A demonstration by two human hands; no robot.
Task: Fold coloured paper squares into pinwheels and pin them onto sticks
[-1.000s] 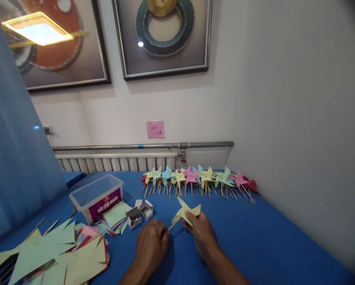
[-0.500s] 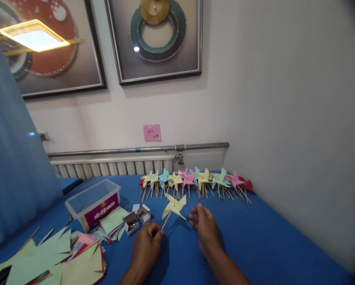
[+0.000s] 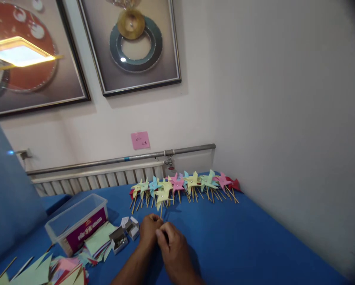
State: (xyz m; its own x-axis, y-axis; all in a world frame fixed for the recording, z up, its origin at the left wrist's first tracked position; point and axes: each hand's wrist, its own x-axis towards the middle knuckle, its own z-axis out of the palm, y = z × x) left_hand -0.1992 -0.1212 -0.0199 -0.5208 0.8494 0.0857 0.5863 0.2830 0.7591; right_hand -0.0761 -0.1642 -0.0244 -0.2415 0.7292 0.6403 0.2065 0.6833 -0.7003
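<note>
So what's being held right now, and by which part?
The left hand pinches the yellow pinwheel low on its wooden stick; the right hand meets it there.

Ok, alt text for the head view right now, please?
Both hands, left hand and right hand, meet on the stick of a yellow paper pinwheel above a blue table. Behind it a row of finished pinwheels lies along the wall.

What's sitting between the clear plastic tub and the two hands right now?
In the head view, two small open cardboard boxes and a fan of coloured paper sheets lie on the blue table between the clear plastic tub and the left hand.
</note>
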